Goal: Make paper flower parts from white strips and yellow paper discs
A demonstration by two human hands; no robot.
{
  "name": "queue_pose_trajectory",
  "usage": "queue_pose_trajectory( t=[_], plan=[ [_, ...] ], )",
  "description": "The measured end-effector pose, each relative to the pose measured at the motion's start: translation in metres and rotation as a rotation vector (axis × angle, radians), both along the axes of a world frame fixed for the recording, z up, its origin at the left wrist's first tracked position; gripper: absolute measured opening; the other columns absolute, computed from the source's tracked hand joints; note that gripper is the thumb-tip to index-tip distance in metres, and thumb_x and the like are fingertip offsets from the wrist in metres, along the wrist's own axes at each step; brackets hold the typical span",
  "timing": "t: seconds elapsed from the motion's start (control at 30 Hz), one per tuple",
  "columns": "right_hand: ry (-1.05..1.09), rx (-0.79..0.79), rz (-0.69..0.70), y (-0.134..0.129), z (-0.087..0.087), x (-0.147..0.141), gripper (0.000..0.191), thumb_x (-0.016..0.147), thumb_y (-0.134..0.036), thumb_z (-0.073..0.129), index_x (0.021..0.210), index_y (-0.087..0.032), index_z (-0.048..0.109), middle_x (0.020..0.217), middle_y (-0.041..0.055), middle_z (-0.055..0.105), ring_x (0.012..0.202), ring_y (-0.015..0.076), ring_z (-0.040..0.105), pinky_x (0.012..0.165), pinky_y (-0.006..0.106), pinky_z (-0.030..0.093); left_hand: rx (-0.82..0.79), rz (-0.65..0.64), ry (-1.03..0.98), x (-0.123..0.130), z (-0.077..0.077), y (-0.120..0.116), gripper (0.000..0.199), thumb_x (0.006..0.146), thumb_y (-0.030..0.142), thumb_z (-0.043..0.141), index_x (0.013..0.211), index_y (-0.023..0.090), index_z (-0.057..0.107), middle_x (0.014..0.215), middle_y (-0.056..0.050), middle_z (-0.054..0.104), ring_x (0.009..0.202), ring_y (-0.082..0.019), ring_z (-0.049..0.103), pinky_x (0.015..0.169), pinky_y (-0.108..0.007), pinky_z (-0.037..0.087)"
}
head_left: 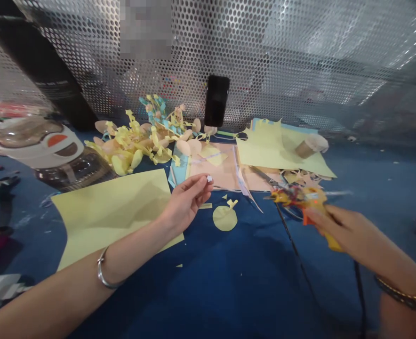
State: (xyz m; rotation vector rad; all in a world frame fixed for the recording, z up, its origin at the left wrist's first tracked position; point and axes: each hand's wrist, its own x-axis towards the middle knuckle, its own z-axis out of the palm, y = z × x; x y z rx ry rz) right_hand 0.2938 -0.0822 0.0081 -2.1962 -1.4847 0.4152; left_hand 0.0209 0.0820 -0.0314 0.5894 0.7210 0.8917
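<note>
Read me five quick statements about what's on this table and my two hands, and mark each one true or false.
1. The right hand holds a glue gun. True.
2. The left hand holds the phone. False: it pinches a small white piece; the phone stands by the metal mesh.
3. In the picture, the bottle is left of the paper flowers. True.
4. The paper circle is pink. False: it is yellow.
5. The paper circle lies nearer the left hand than the right hand. True.
</note>
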Motion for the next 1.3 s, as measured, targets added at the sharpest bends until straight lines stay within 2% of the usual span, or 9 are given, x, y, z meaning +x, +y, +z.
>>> queue_pose_trajectory(
  t=[0.17, 0.23, 0.3, 0.37, 0.43, 0.53, 0.73, 0.93, 1.3],
  plan=[
    [-0.379, -0.313, -0.03, -0.012, -0.01, -0.001, 0.054, 0.085, -0.067, 0.042, 0.057, -0.024, 0.061, 0.051, 0.0048, 0.064, 0.046, 0.0232, 0.06, 0.041, 0.029, 0.035, 0.024, 0.014, -0.033, -0.003, 0.015, -0.001, 0.007, 0.084, 0.012, 0.064, 0.084, 0.014, 0.071, 0.076, 0.0, 0.071, 0.061, -0.004, 0.065, 0.057, -0.011, 0.054],
    [-0.487, -0.223, -0.079, -0.01, -0.003, -0.01, 0.047, 0.085, -0.063, 0.046, 0.068, -0.025, 0.068, 0.057, 0.0058, 0.068, 0.047, 0.025, 0.062, 0.04, 0.029, 0.033, 0.031, 0.007, -0.035, -0.005, 0.019, -0.003, 0.01, 0.087, 0.011, 0.061, 0.085, 0.014, 0.07, 0.077, -0.001, 0.071, 0.06, -0.004, 0.066, 0.057, -0.011, 0.055],
    [-0.56, 0.02, -0.131, -0.004, 0.006, -0.027, 0.034, 0.083, -0.057, 0.055, 0.082, -0.026, 0.069, 0.069, 0.0061, 0.072, 0.054, 0.0257, 0.065, 0.042, 0.03, 0.036, 0.033, 0.006, -0.025, -0.006, 0.023, -0.006, 0.012, 0.088, 0.011, 0.059, 0.084, 0.013, 0.07, 0.078, -0.001, 0.072, 0.061, -0.005, 0.066, 0.057, -0.011, 0.056],
    [-0.425, 0.205, -0.025, 0.007, 0.012, -0.047, 0.022, 0.086, -0.045, 0.058, 0.086, -0.025, 0.066, 0.08, 0.0037, 0.073, 0.062, 0.0219, 0.067, 0.05, 0.03, 0.043, 0.03, 0.003, -0.01, -0.007, 0.026, -0.01, 0.012, 0.088, 0.012, 0.059, 0.083, 0.013, 0.069, 0.081, -0.003, 0.073, 0.061, -0.005, 0.067, 0.056, -0.011, 0.056],
    [-0.155, 0.225, 0.206, 0.021, 0.012, -0.067, 0.015, 0.088, -0.037, 0.057, 0.09, -0.025, 0.066, 0.085, 0.0022, 0.072, 0.07, 0.0186, 0.067, 0.06, 0.028, 0.05, 0.024, 0.001, 0.006, -0.009, 0.028, -0.016, 0.011, 0.088, 0.012, 0.059, 0.084, 0.013, 0.069, 0.083, -0.004, 0.073, 0.061, -0.006, 0.067, 0.056, -0.011, 0.056],
    [0.086, 0.229, 0.351, 0.043, 0.003, -0.089, 0.013, 0.087, -0.029, 0.059, 0.098, -0.023, 0.065, 0.092, 0.0038, 0.07, 0.077, 0.0179, 0.066, 0.064, 0.028, 0.052, 0.016, 0.013, 0.027, -0.011, 0.029, -0.023, 0.01, 0.088, 0.013, 0.059, 0.085, 0.013, 0.069, 0.083, -0.004, 0.074, 0.06, -0.005, 0.067, 0.056, -0.011, 0.056],
    [0.331, 0.35, 0.308, 0.064, -0.013, -0.105, 0.014, 0.084, -0.031, 0.065, 0.093, -0.02, 0.065, 0.088, 0.0032, 0.068, 0.075, 0.0159, 0.064, 0.062, 0.027, 0.052, 0.008, 0.038, 0.037, -0.017, 0.019, -0.029, 0.008, 0.087, 0.014, 0.062, 0.084, 0.015, 0.07, 0.081, -0.002, 0.074, 0.059, -0.005, 0.067, 0.053, -0.01, 0.054],
    [0.268, 0.505, 0.296, 0.062, -0.009, -0.113, 0.007, 0.083, -0.026, 0.067, 0.083, -0.02, 0.07, 0.082, 0.0016, 0.067, 0.068, 0.0121, 0.061, 0.057, 0.024, 0.049, 0.008, 0.032, 0.048, -0.02, 0.015, -0.031, 0.008, 0.086, 0.014, 0.063, 0.084, 0.015, 0.07, 0.082, -0.002, 0.074, 0.059, -0.005, 0.066, 0.053, -0.011, 0.054],
    [0.213, 0.616, 0.285, 0.065, -0.012, -0.114, 0.009, 0.083, -0.015, 0.065, 0.075, -0.017, 0.07, 0.078, 0.0024, 0.067, 0.072, 0.0128, 0.062, 0.054, 0.022, 0.048, 0.029, 0.004, 0.04, -0.019, 0.016, -0.035, 0.004, 0.081, 0.018, 0.07, 0.081, 0.015, 0.071, 0.081, -0.001, 0.074, 0.06, -0.005, 0.066, 0.053, -0.011, 0.053]
  ],
)
